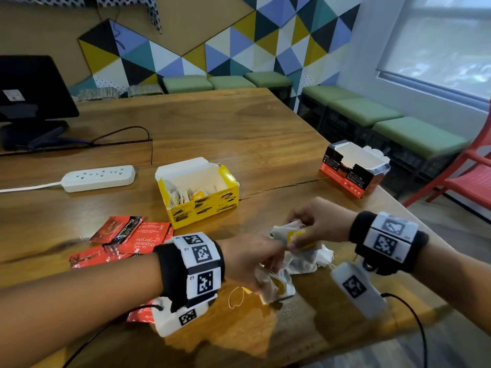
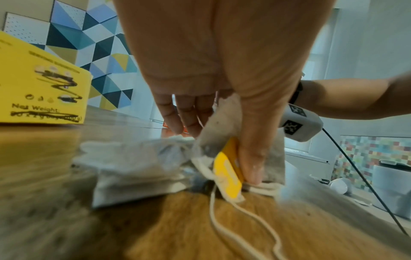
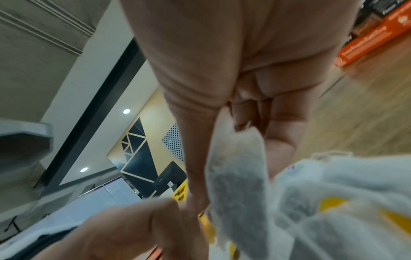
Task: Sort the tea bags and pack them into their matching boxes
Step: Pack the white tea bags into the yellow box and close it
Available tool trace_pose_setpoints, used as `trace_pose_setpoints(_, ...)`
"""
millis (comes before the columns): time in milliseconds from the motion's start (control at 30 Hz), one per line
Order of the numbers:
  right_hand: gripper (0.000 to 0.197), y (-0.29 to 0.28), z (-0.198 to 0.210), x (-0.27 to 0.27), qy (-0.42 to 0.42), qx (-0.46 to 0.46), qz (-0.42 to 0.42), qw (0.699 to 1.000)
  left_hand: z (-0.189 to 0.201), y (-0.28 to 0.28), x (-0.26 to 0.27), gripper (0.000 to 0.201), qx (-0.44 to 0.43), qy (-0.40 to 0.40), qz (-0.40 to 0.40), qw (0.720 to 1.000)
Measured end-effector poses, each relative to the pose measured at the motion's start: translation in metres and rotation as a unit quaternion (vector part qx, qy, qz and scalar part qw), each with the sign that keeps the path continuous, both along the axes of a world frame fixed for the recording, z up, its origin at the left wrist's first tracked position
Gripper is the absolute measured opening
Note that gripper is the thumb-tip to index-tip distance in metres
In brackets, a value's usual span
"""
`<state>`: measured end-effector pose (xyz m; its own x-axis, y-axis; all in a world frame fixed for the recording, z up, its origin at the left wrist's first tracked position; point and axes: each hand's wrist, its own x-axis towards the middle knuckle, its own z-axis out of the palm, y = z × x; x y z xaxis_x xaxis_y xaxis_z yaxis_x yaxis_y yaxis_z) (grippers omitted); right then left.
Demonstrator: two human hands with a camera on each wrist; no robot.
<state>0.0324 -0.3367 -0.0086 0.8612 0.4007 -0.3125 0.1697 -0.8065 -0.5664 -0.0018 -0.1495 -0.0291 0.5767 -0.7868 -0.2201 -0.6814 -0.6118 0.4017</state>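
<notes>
A heap of white tea bags with yellow tags (image 1: 305,257) lies on the wooden table (image 1: 212,123) near its front edge. My left hand (image 1: 255,261) grips a bunch of them; in the left wrist view its thumb presses a yellow-tagged tea bag (image 2: 227,168) against the fingers. My right hand (image 1: 310,227) pinches another yellow-tagged tea bag (image 3: 240,190) at the top of the heap. An open yellow box (image 1: 198,192) with tea bags inside stands just behind. Red sachets (image 1: 125,240) lie to its left. An open red-and-black box (image 1: 353,168) stands at the far right.
A white power strip (image 1: 98,177) with its cord lies at the left. A black monitor (image 1: 29,96) stands at the back left. The table's right edge runs close to the red-and-black box, with a red chair (image 1: 470,176) and green benches (image 1: 398,128) beyond.
</notes>
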Motion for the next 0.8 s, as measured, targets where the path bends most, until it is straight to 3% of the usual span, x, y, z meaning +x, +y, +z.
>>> trace_pose_setpoints(167, 0.042, 0.024, -0.021, 0.002, -0.034, -0.113, 0.048, 0.992, -0.003, 0.006, -0.002, 0.057, 0.022, 0.010, 0.006, 1.000)
trace_pose_setpoints(333, 0.050, 0.033, -0.020, -0.001, -0.030, -0.151, 0.055, 0.987, -0.010, 0.018, -0.007, 0.045, 0.005, -0.015, -0.009, 1.000)
trace_pose_setpoints(500, 0.041, 0.026, -0.019, 0.000, -0.051, -0.120, 0.046, 0.990, -0.006, 0.021, -0.006, 0.042, -0.036, 0.009, 0.008, 0.999)
trace_pose_setpoints(600, 0.033, 0.019, -0.013, 0.003, -0.037, -0.087, 0.023, 0.995, 0.001, 0.028, -0.004, 0.040, -0.068, 0.056, 0.062, 0.994)
trace_pose_setpoints(733, 0.028, 0.012, 0.002, 0.012, -0.034, -0.020, -0.009, 0.999, 0.017, 0.043, 0.006, 0.018, -0.180, 0.178, 0.150, 0.956)
trace_pose_setpoints(800, 0.028, 0.010, 0.010, 0.016, -0.047, 0.007, -0.024, 0.999, 0.028, 0.051, 0.017, 0.018, -0.196, 0.121, 0.197, 0.953)
